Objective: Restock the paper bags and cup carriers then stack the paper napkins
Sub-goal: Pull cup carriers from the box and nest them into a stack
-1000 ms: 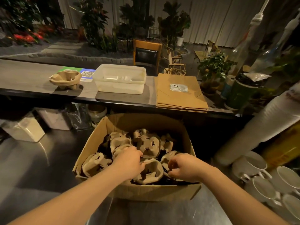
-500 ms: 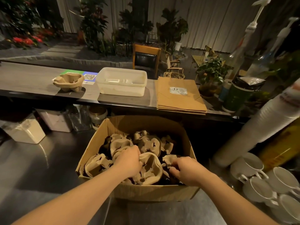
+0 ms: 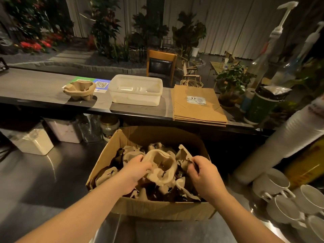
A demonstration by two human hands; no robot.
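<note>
Down in the open cardboard box (image 3: 157,210) on the steel worktop (image 3: 35,181), both hands are among a jumble of moulded-pulp cup carriers. The left hand (image 3: 135,171) has its fingers curled over the near rim of a pale cup carrier (image 3: 162,165) that sits tilted above the rest of the pile, its hollow facing up. The right hand (image 3: 201,172) is curled too, thumb and fingers pinching the edge of a second cup carrier (image 3: 184,155) at the box's right side; that piece stands nearly on end. More loose carriers (image 3: 107,174) lie heaped beneath and to the left, partly in shadow.

On the raised dark counter (image 3: 35,90) beyond the box, a small stack of cup carriers (image 3: 79,90) rests at the left, just in front of a QR-code card (image 3: 101,85). Beside it stands an off-white plastic tub (image 3: 135,90), and to its right a flat pile of brown paper bags (image 3: 198,106) with twine handles and a sticker on top.

Under the counter's edge sit lidded storage containers (image 3: 33,141) and a jar (image 3: 109,128). At the right, a long sleeve of stacked white cups (image 3: 287,141) leans across, with white mugs (image 3: 271,185) clustered below it. A green canister (image 3: 259,107) and a potted plant (image 3: 231,83) stand at the counter's far right.
</note>
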